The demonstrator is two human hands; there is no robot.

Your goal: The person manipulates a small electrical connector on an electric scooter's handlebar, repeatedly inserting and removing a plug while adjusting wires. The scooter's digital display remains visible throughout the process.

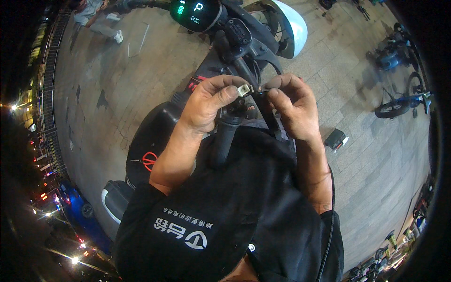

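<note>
A small white plug sits pinched between the thumb and forefinger of the left hand, just below the scooter's handlebar. A thin dark wire runs from the plug toward the right hand, whose thumb and forefinger are closed on it right beside the plug; the two hands almost touch. The remaining fingers of both hands are curled in.

Directly under the hands stands the black handlebar grip, pointing toward the person, and a black strap hangs down beside it. Above the hands are the brake lever and the round lit display of the scooter, with a pale blue front panel to the right of it. The scooter's black seat lies to the left, below the left forearm.

The scooter stands on paved ground. A small dark box lies on the paving to the right of the right wrist. Bicycles are parked farther right.
</note>
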